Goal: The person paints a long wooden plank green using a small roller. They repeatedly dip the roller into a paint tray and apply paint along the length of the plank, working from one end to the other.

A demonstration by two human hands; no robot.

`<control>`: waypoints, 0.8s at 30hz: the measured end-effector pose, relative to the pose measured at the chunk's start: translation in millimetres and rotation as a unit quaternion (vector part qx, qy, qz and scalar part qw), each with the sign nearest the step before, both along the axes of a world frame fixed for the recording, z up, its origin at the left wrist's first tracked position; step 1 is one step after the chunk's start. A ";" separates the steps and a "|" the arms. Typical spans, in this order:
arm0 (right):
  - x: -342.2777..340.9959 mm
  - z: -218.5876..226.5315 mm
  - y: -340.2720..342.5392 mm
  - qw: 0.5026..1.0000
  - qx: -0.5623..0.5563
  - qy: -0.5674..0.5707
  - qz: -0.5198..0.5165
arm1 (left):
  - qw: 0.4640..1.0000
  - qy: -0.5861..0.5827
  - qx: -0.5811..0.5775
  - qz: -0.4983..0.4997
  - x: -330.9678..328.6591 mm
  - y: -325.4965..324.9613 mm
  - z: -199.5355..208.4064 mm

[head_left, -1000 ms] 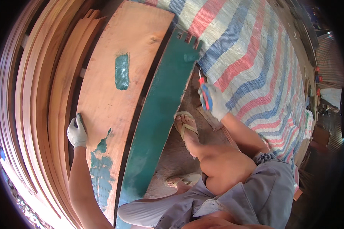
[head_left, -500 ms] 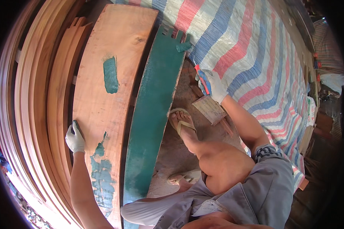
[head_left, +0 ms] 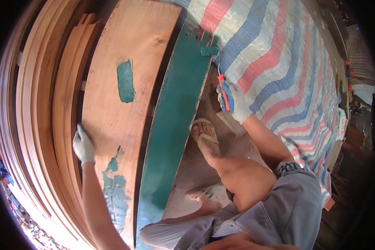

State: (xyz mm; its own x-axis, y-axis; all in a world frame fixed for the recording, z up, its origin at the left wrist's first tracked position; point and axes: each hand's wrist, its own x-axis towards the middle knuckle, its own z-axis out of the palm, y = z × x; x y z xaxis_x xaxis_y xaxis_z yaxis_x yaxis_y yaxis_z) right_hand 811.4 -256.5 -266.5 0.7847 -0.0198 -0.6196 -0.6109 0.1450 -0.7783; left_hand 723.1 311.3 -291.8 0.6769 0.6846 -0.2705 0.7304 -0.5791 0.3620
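Observation:
My right hand (head_left: 234, 101), in a white and blue work glove, closes around the red handle of a paint roller (head_left: 224, 93). Its small roller head (head_left: 209, 51) is coated in green and rests at the far, notched end of a narrow board painted green (head_left: 171, 104). My left hand (head_left: 83, 145), also gloved, grips the left edge of a wide bare wooden board (head_left: 133, 41); some fingertips are hidden beside that edge. On this board are a green paint patch (head_left: 125, 81) and a ragged, thinner green smear (head_left: 114, 187) nearer me.
Several long wooden planks (head_left: 41, 104) lie side by side at the left. A striped woven plastic sheet (head_left: 275, 62) spreads over the right side. My sandalled foot (head_left: 205, 135) stands beside the green board. A wooden piece (head_left: 231, 123) lies near my right wrist.
The whole view has shifted slightly, moving the boards to the right in the picture. Both hands keep their holds, and the roller head remains by the notched end.

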 end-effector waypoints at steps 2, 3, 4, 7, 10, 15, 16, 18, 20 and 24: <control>-5.8 -3.2 8.6 1.000 0.011 0.010 -0.011 | 0.997 -0.062 -0.036 -0.002 30.9 -26.7 -6.6; -6.3 -3.6 16.5 1.000 0.021 0.010 -0.013 | 0.997 -0.052 0.056 0.014 36.4 -27.1 -13.1; -20.8 3.5 17.5 0.999 0.013 0.040 -0.035 | 0.991 -0.030 0.131 0.021 45.4 -56.6 -13.0; -62.2 21.3 20.8 0.991 0.026 0.110 -0.069 | 0.993 -0.015 0.118 0.014 45.5 -62.4 -15.5; -52.6 47.4 38.8 0.988 0.038 0.138 -0.061 | 0.987 -0.002 0.160 0.005 37.7 -43.7 -13.6; -7.7 -12.5 19.0 0.988 0.117 0.048 -0.091 | 0.974 0.008 0.223 -0.042 60.8 -39.0 -24.7; -1.7 -22.4 16.2 0.983 0.119 0.059 -0.127 | 0.981 -0.001 0.188 -0.034 67.1 -50.0 -18.1; -4.3 -16.6 51.7 0.970 0.099 0.100 -0.199 | 0.988 0.008 0.155 -0.010 56.1 -49.9 -3.3; -12.6 0.0 69.9 0.972 0.083 0.105 -0.192 | 0.994 -0.011 0.106 0.006 48.3 -47.8 -5.5; -28.3 42.4 68.8 0.975 0.059 0.148 -0.155 | 0.988 -0.015 0.152 -0.020 59.1 -43.0 1.2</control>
